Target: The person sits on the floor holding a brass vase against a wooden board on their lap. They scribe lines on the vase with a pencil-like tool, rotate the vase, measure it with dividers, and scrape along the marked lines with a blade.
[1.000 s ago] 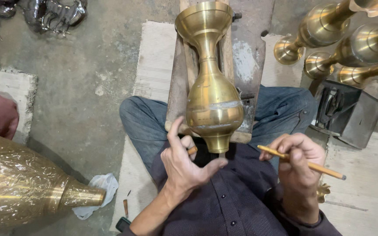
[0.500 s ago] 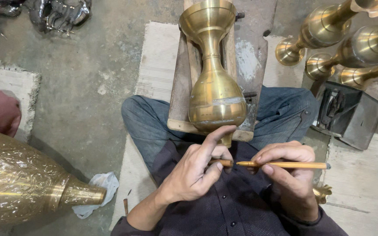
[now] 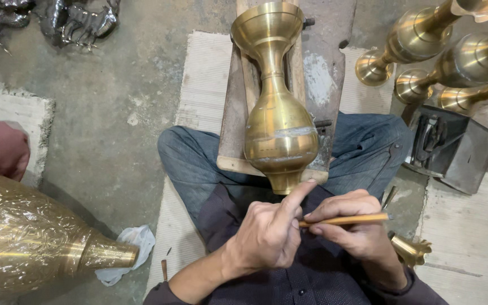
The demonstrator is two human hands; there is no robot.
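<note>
Rough concrete floor spreads around one brass vase (image 3: 278, 113), which lies on a wooden cradle (image 3: 238, 113) across your lap, its mouth turned away from you. Just below its foot, your right hand (image 3: 357, 229) pinches one orange pencil-like tool (image 3: 345, 219); your left hand (image 3: 269, 234) is half curled, holding nothing, forefinger touching the foot. Right of the vase, three brass stands (image 3: 425, 45) cluster.

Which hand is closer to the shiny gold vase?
Left. The left hand points a finger up against the brass vase base; the right hand, holding a pencil, sits lower.
</note>
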